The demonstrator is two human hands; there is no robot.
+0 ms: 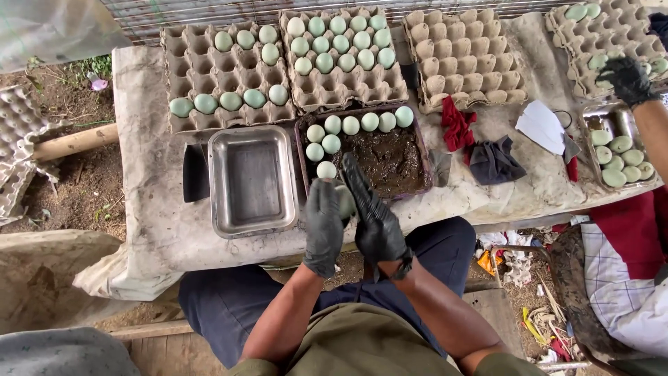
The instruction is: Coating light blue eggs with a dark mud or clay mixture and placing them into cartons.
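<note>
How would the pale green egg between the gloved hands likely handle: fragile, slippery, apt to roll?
The pale green egg is probably fragile: thin-shelled like those in the cardboard trays. Likely slippery, given the dark wet paste. Rounded, so it would roll if set down.

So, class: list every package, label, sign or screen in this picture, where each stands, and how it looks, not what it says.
No labels, signs or screens show; the only packaging is egg trays.
Far-left egg tray: grey-brown pulp, partly filled with pale green eggs.
Middle egg tray: same pulp, two rows of eggs.
Empty egg tray: stacked, right of the middle one.
Far-right egg tray: top corner, a few eggs.
Ground egg trays: left edge, empty.
</note>
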